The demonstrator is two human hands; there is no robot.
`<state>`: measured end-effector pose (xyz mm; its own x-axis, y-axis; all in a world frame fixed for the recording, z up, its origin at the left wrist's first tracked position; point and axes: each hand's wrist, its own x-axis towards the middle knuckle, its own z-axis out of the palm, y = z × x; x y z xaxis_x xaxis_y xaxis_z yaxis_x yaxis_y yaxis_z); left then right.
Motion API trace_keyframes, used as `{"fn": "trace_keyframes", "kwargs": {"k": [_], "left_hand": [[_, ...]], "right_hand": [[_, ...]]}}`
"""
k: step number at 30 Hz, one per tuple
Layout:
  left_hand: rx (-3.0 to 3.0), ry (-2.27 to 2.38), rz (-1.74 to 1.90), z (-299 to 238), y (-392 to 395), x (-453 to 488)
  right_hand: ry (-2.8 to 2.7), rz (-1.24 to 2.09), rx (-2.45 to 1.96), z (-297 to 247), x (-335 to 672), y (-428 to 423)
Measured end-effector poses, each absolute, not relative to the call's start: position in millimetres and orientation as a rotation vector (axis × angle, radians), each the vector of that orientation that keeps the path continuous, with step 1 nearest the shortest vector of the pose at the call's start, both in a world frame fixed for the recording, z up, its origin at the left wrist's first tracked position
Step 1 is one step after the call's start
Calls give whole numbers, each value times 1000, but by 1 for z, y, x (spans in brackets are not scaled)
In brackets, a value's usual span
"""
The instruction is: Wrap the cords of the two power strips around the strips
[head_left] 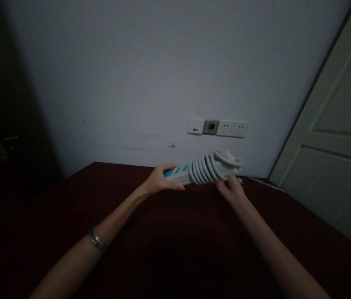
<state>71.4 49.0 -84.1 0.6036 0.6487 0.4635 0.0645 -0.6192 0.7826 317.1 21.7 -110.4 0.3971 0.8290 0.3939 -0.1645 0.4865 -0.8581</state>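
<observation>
A white power strip (178, 178) with blue socket faces is held above the dark red tabletop (163, 232). Its grey-white cord (203, 169) is wound in several coils around the right half. My left hand (158, 179) grips the strip's left end, thumb below and fingers over the top. At the other end, my right hand (231, 190) is closed at the underside of the coils; its fingertips are partly hidden, and it seems to hold the cord there. Some blur covers the cord's right end, where the plug cannot be made out clearly.
On the pale wall (131, 83) behind the table is a row of plates: a switch-like plate (195, 126), a grey plate (210, 127) and double white sockets (232, 129). A panelled door (334, 145) stands at right. A thin strip (267, 184) lies at the table's back right.
</observation>
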Motion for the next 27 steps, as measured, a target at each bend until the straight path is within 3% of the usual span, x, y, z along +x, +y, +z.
{"fn": "trace_keyframes", "kwargs": {"k": [5, 15, 19, 27], "left_hand": [[1682, 850, 1126, -101, 78, 76], [1431, 915, 1016, -134, 92, 87], [1628, 1154, 972, -137, 92, 91], [2493, 1621, 804, -129, 55, 100]], "right_hand": [[-627, 929, -730, -118, 294, 22], [-978, 402, -1091, -124, 260, 11], [-1276, 209, -1120, -126, 256, 6], [-1746, -501, -1135, -133, 280, 13]]}}
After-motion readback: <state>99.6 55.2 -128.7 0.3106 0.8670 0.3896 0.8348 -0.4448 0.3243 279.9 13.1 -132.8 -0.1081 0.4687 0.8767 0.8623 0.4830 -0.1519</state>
